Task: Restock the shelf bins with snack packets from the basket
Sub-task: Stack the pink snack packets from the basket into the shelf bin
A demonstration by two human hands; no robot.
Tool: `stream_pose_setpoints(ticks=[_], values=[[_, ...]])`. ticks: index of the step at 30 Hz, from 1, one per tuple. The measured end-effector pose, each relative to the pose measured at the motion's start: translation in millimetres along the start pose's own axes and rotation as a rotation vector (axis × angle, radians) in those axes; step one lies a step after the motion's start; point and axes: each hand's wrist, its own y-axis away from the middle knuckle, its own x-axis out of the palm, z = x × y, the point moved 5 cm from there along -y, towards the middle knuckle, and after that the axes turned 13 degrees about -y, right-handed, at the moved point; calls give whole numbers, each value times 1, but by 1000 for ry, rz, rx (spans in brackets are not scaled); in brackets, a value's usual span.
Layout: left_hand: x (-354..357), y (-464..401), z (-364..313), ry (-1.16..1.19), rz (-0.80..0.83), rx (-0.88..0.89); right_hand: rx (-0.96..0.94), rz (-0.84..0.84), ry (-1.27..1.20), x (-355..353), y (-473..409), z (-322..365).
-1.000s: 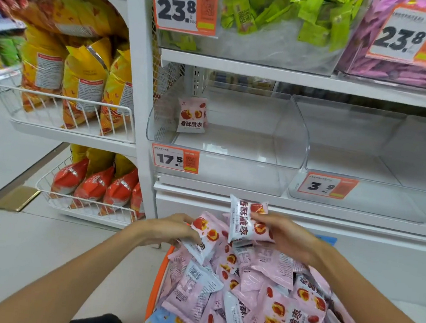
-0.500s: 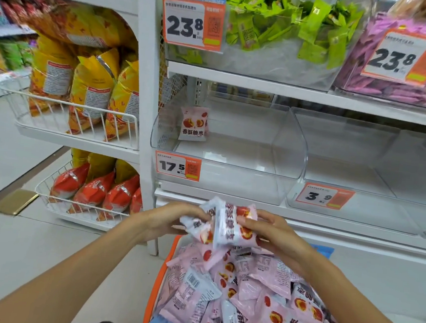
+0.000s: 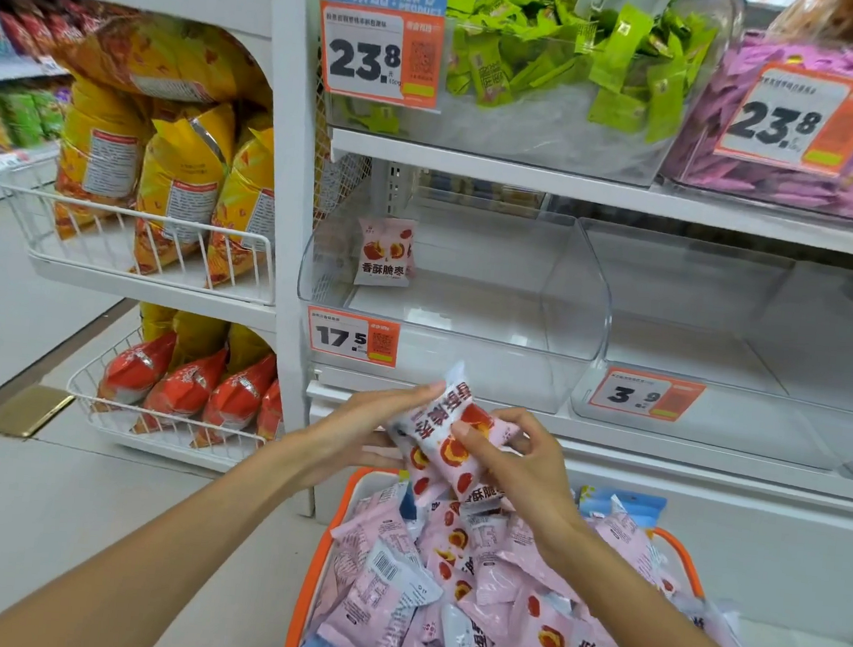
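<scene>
White shelf (image 3: 505, 167) up ahead, clear bin (image 3: 464, 337) on the middle tier, one pink packet (image 3: 383, 252) upright at its back left. Orange basket (image 3: 312, 571) below, heaped with pink packets. Above the heap, just in front of the bin: small bunch of packets (image 3: 447, 441) between both hands. Left hand (image 3: 358, 433) cupped under and behind, fingers (image 3: 416, 392) curled on the top edge. Right hand (image 3: 520, 460) gripping the near side, thumb across the front.
</scene>
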Motion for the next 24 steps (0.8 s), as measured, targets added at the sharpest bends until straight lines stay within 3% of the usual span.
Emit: stream_pose_setpoints(ticks=[3, 6, 10, 13, 19, 24], values=[[-7, 0, 0, -101, 39, -39, 128, 225, 194, -1, -5, 13], [-12, -1, 4, -107, 54, -92, 161, 333, 455, -9, -10, 24], [-4, -2, 11, -181, 51, -161, -150, 483, 913, -6, -8, 38], [6, -3, 14, -259, 45, -195, -314, 527, 1069, 3, -2, 42], [21, -4, 15, -153, 308, -167, -209, 443, 850, -1, -2, 36], [18, 5, 0, -83, 278, 1, -175, 324, 493, -10, -8, 45]])
